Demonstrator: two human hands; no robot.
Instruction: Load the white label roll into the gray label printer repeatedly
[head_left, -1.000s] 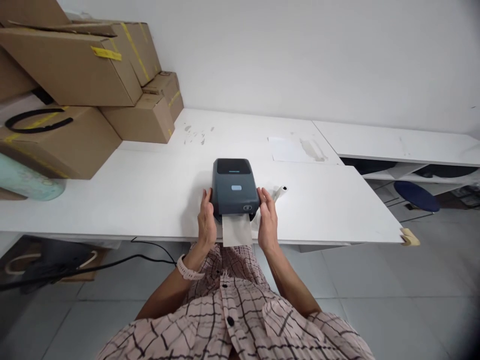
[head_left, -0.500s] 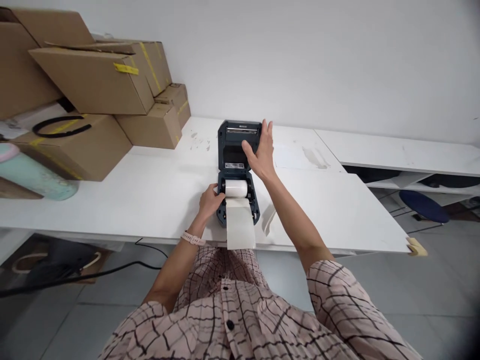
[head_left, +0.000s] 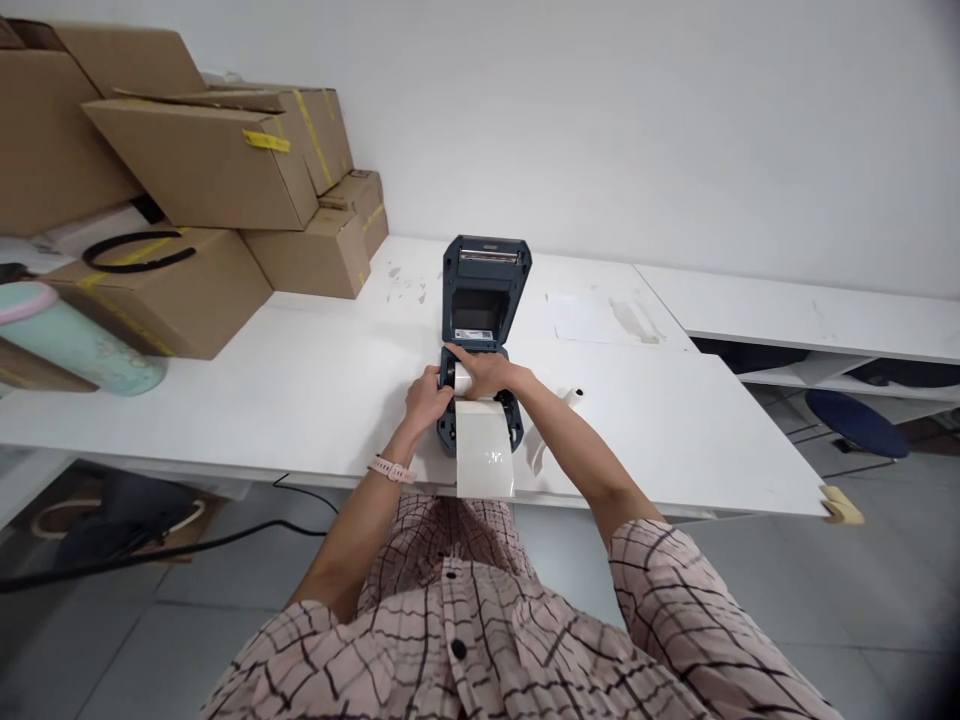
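A dark label printer [head_left: 448,437] stands on the table with its lid [head_left: 486,275] tipped up and back. Inside sits a white label roll [head_left: 462,380], largely covered by my right hand [head_left: 486,373]. That hand reaches in from the right, its thumb and fingers spanning the roll. My left hand [head_left: 427,397] is closed on the printer's left side, fingertips at the rim beside the roll. From the roll, a strip of blank labels [head_left: 482,455] runs forward over the printer's front and past the table edge.
Cardboard boxes [head_left: 210,165] are piled at the left, with a mint-green bottle [head_left: 97,340] before them. Right of the printer lie a small white rolled piece [head_left: 574,397] and a curled paper scrap [head_left: 537,455]. A blue stool [head_left: 855,420] stands beyond the table's right end.
My right hand has left the raised lid and come down onto the label roll inside the printer. The left hand stays at the printer's left side. The view has shifted slightly.
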